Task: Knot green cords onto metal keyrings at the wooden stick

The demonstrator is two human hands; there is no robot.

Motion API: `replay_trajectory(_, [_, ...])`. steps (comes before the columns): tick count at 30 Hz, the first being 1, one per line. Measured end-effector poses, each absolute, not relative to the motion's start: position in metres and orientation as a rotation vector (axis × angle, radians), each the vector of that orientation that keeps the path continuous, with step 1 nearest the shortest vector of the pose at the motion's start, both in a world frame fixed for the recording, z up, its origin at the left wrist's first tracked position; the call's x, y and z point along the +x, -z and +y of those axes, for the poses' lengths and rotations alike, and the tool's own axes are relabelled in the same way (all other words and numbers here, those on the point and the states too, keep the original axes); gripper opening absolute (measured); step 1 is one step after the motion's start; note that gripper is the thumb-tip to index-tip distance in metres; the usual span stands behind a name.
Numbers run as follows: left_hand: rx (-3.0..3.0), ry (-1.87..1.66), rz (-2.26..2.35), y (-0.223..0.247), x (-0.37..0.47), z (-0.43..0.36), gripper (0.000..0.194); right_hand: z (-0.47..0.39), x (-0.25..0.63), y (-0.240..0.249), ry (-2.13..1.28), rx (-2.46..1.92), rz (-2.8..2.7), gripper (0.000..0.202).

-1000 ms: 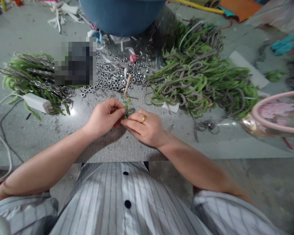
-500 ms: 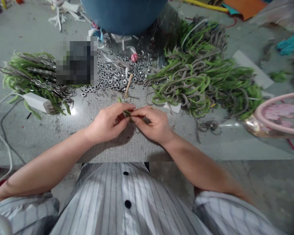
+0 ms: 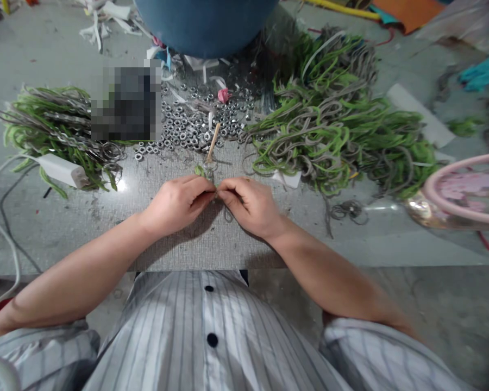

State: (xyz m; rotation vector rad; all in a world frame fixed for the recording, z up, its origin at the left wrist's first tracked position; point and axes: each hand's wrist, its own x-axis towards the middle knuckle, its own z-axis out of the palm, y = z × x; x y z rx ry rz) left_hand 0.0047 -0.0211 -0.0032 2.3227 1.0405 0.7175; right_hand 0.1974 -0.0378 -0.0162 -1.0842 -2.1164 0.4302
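Observation:
My left hand (image 3: 177, 201) and my right hand (image 3: 250, 205) meet tip to tip low over the table, both closed in a pinch. Between them runs a thin green and grey cord (image 3: 199, 170); its green end shows above my left fingers, and a grey loop hangs below the pinch. The exact spot they grip is covered by the fingertips. Just beyond stands a small wooden stick (image 3: 214, 142), upright and slightly tilted. Many metal nuts (image 3: 179, 127) lie scattered behind it.
To the right spreads a heap of green and grey cords (image 3: 330, 130). A corded bundle with metal pieces (image 3: 44, 119) and a white adapter (image 3: 63, 170) lie left. At the back stands a blue tub (image 3: 207, 27). A pink-rimmed object (image 3: 468, 160) sits far right.
My fingertips have closed tighter together, and my left fingers have turned downward. More of the green cord now shows above them.

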Motion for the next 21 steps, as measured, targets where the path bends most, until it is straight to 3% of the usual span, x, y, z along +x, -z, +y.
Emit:
replay_trajectory(12, [2.572,-0.856,0.845,0.0020,0.0035,-0.0188,0.018,-0.0379,0.1980,0.0179,-0.390,-1.122,-2.245,0.028])
replay_trajectory(21, [2.627,-0.639,0.865,0.0042,-0.0003,-0.0154,0.021,-0.0354,0.2012,0.0175,-0.441,-1.097,-2.247,0.022])
